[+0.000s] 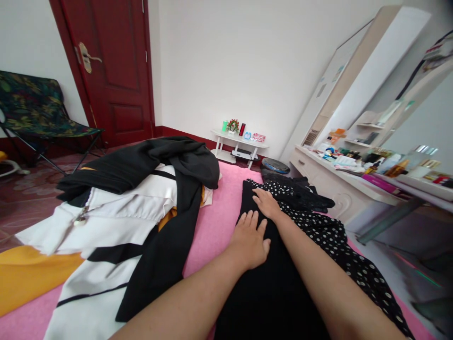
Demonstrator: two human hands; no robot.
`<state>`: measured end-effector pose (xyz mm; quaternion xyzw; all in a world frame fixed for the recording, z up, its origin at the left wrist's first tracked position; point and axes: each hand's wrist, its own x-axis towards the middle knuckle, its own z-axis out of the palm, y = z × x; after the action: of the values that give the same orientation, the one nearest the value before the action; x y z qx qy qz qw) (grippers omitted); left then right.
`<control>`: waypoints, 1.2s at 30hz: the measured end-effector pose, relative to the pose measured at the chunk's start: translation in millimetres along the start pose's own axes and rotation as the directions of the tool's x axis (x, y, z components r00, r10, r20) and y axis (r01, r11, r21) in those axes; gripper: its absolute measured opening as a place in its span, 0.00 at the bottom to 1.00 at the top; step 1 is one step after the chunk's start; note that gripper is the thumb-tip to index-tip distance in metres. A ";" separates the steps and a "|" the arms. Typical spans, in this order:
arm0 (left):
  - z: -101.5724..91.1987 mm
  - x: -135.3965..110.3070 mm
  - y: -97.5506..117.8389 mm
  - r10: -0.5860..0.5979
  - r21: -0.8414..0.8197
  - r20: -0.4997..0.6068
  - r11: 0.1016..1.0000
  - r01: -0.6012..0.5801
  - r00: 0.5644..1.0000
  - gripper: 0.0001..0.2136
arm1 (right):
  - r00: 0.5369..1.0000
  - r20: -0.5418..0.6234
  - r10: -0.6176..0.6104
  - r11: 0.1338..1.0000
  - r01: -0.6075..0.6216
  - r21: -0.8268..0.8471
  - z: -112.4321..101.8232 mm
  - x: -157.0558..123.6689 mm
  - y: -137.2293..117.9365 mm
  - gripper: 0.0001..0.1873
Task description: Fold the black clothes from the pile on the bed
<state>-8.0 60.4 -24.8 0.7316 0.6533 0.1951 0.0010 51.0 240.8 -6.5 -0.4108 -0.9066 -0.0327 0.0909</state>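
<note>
A plain black garment (272,297) lies flat in front of me on a pink cover (215,212); its exact kind is hard to make out. My left hand (250,240) rests on it palm down, fingers spread. Farther up, my right hand (266,203) lies flat near the garment's far end, its fingers also apart. Neither hand grips anything. Beside my right arm, a black polka-dot garment (318,231) stretches along the right, partly under the plain black one.
To the left is a heap of black clothes (141,160), white clothes (120,208) and a mustard-yellow cloth (38,271). A cluttered dressing table (314,174) stands right. Beyond are a small white stand (221,140), a red door (113,71) and a folding chair (35,104).
</note>
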 end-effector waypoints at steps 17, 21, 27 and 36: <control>-0.1 -3.5 -1.3 0.005 0.064 0.091 0.998 -0.011 0.996 0.28 | 0.955 -0.101 -0.278 0.917 0.295 0.268 -61.8 -218.8 -39.5 0.34; -2.8 -6.1 5.1 -0.059 0.052 0.132 0.997 0.053 0.990 0.28 | 0.872 0.024 -0.488 0.822 0.451 0.348 -93.6 -286.1 -76.4 0.40; -8.3 -11.8 15.1 -0.139 0.003 0.196 0.990 0.141 0.971 0.30 | 0.747 0.081 -0.660 0.728 0.610 0.312 -121.8 -345.3 -111.9 0.39; -11.6 -14.2 20.6 -0.171 0.066 0.213 0.985 0.160 0.962 0.30 | 0.737 -0.141 -0.662 0.706 0.675 0.214 -131.0 -366.5 -131.2 0.14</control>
<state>7.3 40.9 -12.9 0.6912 0.7125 0.0974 0.0713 207.2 -134.2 53.8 -0.0388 -0.9873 0.0406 0.1483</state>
